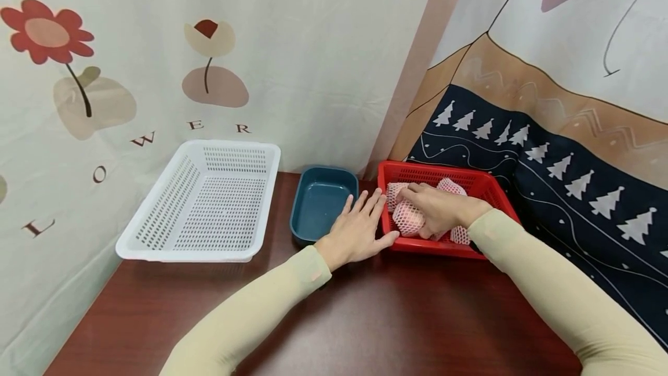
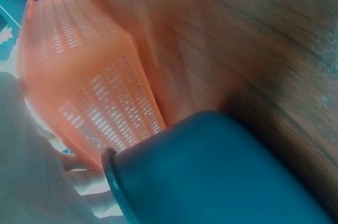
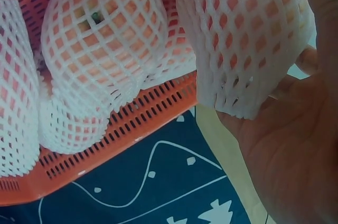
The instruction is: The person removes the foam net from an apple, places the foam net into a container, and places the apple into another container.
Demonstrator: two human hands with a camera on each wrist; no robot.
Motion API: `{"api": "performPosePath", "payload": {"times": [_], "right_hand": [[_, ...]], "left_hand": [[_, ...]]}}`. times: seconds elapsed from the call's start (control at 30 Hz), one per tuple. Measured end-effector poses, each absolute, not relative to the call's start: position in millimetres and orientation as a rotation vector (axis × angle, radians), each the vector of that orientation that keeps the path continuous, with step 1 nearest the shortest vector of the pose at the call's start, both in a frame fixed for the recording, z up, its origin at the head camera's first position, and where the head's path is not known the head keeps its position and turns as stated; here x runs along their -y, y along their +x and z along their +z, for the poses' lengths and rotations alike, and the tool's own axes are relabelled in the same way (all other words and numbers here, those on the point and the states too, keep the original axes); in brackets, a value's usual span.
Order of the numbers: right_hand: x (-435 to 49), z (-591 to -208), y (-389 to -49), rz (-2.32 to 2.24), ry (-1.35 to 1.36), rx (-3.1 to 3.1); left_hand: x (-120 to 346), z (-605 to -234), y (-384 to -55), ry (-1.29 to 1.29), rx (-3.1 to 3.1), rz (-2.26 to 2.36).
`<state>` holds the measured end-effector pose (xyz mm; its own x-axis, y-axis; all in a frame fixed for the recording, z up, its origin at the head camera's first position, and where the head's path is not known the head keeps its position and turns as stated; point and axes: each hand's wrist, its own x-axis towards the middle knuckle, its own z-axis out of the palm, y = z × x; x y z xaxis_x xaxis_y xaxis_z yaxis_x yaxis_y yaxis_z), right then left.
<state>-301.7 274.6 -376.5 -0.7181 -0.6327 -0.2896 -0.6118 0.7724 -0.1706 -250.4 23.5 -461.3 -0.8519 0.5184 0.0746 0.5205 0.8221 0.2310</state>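
Observation:
My right hand (image 1: 437, 208) reaches into a red plastic basket (image 1: 501, 202) and grips a round reddish fruit (image 1: 409, 217) in a white foam net. In the right wrist view, fingers and thumb curl around this netted fruit (image 3: 237, 39). Beside it lies another netted fruit (image 3: 103, 28), with several more in the basket. My left hand (image 1: 357, 231) is spread, its fingers straight, by the basket's left wall and over the near right corner of a blue dish (image 1: 313, 219). Fingertip contact with the basket rim is hard to tell.
A white perforated basket (image 1: 219, 213) stands on the left of the dark brown table (image 1: 365, 318). Printed curtains (image 1: 313, 45) hang close behind the containers, and a dark fabric with trees (image 1: 563, 190) borders the red basket on the right.

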Motion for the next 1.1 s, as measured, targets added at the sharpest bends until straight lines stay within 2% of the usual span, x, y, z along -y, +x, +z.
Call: {"api": "performPosePath", "payload": {"times": [1.1], "right_hand": [[-283, -361, -292, -0.126, -0.981, -2.784]], "left_hand": [[-23, -462, -251, -0.845, 2.999, -0.400]]}}
